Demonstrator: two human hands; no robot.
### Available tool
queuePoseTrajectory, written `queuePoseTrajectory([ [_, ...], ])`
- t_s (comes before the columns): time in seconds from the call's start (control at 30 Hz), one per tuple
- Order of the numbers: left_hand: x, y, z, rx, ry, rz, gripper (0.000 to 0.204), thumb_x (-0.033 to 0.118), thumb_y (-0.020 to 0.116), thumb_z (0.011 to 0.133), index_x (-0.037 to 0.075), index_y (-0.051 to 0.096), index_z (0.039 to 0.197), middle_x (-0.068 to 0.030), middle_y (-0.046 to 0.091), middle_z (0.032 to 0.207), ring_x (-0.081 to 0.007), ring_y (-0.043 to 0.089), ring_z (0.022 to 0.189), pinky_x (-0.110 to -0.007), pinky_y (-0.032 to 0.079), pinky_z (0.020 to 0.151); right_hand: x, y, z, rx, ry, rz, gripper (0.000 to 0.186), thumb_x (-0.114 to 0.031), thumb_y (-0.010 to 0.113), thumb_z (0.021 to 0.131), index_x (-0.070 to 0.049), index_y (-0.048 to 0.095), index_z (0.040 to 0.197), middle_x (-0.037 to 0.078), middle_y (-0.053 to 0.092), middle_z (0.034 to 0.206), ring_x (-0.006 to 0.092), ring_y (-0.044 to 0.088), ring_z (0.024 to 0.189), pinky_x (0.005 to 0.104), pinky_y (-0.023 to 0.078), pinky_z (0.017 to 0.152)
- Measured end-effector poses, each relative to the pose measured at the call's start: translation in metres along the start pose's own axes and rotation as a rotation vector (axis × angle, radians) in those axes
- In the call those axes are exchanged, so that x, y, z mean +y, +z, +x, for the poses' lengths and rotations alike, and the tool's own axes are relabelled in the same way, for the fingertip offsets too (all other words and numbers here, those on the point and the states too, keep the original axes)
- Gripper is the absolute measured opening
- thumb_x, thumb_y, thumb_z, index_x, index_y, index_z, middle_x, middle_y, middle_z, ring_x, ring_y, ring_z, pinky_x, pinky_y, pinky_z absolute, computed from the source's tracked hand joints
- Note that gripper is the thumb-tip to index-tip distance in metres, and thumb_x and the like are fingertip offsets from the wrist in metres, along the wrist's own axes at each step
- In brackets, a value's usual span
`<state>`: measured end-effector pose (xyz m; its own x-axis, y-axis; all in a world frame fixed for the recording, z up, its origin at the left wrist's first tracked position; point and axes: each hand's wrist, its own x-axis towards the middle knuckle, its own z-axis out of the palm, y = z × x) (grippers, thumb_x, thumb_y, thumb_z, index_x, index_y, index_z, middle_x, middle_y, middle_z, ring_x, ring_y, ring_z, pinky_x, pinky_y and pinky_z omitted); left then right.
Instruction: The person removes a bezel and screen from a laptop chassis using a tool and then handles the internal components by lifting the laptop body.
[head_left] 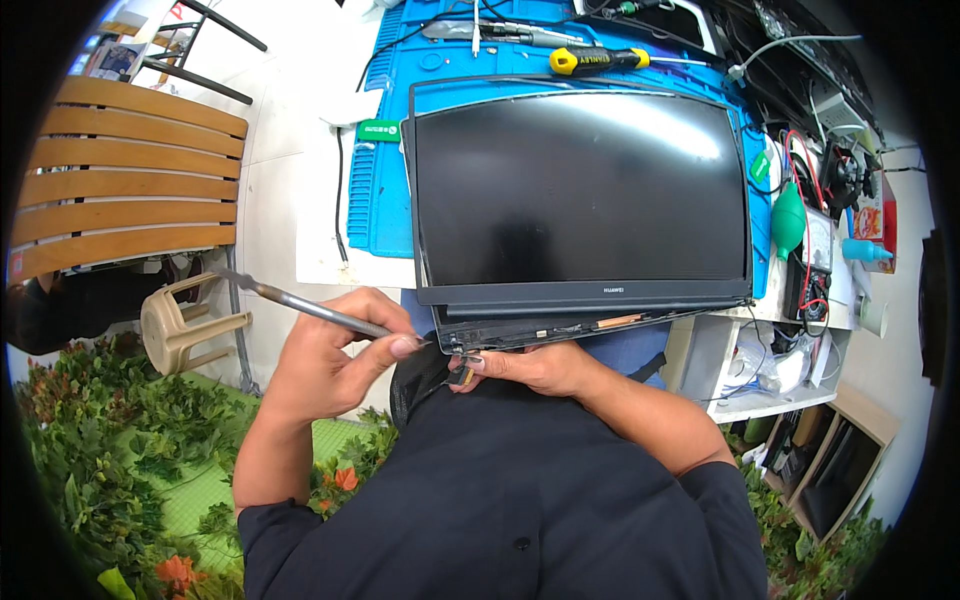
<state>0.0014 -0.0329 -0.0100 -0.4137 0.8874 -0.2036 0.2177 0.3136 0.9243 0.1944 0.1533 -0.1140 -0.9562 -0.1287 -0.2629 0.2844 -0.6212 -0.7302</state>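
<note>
My left hand point(340, 370) holds a metal pry tool point(300, 303) with a flat blade pointing left and its other end at the lower left corner of a dark laptop screen assembly point(580, 200). My right hand point(540, 370) pinches at that corner, around a small dark piece point(462, 376) that I cannot make out clearly. The screen lies over the near edge of a blue work mat point(372, 215), against my body, with its narrow lower inner strip point(560, 330) exposed and some thin wires along it.
Above the screen lie a yellow-black screwdriver point(600, 60) and other tools. On the right are a green air blower point(787, 220), cables and a meter on a white desk point(760, 400). On the left stand a slatted bench point(130, 155) and plastic stool point(175, 325), with a person's dark-clothed part point(60, 310) beyond.
</note>
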Motion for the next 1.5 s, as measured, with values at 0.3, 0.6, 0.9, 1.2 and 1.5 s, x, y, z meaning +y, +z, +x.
queuePoseTrajectory([
  [0.3, 0.016, -0.042, 0.002, 0.070, -0.081, 0.188, 0.017, 0.011, 0.077, 0.100, 0.000, 0.065, 0.104, -0.0073, 0.072, 0.080, -0.0148, 0.070, 0.070, -0.028, 0.054, 0.067, -0.032, 0.004, -0.057, -0.307, -0.021, -0.974, 0.052, -0.030, 0.056, 0.113, 0.004, 0.056, 0.152, 0.024, 0.054, 0.159, 0.0403, 0.051, 0.149, 0.0452, 0.041, 0.125],
  [0.6, 0.023, -0.074, 0.070, 0.092, -0.042, 0.697, 0.038, 0.018, 0.081, 0.096, -0.002, 0.066, 0.125, -0.0082, 0.063, 0.065, -0.0182, 0.059, 0.056, -0.035, 0.044, 0.057, -0.148, 0.057, -0.043, 0.122, -0.541, -1.731, 0.021, -0.012, 0.084, 0.087, -0.004, 0.076, 0.105, 0.009, 0.074, 0.101, 0.0291, 0.068, 0.093, 0.0408, 0.054, 0.081],
  [0.9, 0.012, -0.058, 0.077, 0.140, -0.086, 0.735, 0.057, 0.017, 0.082, 0.093, -0.008, 0.060, 0.140, -0.0118, 0.068, 0.069, -0.0235, 0.064, 0.063, -0.038, 0.050, 0.065, -0.120, 0.029, -0.003, -0.045, -0.514, -1.929, 0.015, -0.018, 0.080, 0.088, -0.005, 0.076, 0.095, 0.007, 0.071, 0.097, 0.0263, 0.066, 0.096, 0.0405, 0.053, 0.088],
  [1.2, -0.002, -0.055, 0.067, 0.179, 0.013, 0.753, 0.065, 0.020, 0.081, 0.094, 0.000, 0.055, 0.149, -0.0120, 0.069, 0.073, -0.0279, 0.067, 0.068, -0.042, 0.051, 0.069, -0.125, 0.036, -0.015, 0.008, -0.739, -2.014, 0.010, -0.013, 0.076, 0.082, -0.007, 0.069, 0.084, 0.005, 0.063, 0.083, 0.0242, 0.066, 0.087, 0.0381, 0.055, 0.080],
  [1.5, 0.003, -0.050, 0.062, 0.214, 0.042, 0.704, 0.060, 0.021, 0.082, 0.093, 0.006, 0.062, 0.147, -0.0088, 0.065, 0.070, -0.0230, 0.062, 0.064, -0.037, 0.048, 0.065, -0.164, 0.049, -0.036, 0.184, -0.978, -1.886, 0.030, -0.005, 0.080, 0.071, -0.006, 0.073, 0.100, 0.005, 0.059, 0.083, 0.0245, 0.063, 0.076, 0.0380, 0.055, 0.069],
])
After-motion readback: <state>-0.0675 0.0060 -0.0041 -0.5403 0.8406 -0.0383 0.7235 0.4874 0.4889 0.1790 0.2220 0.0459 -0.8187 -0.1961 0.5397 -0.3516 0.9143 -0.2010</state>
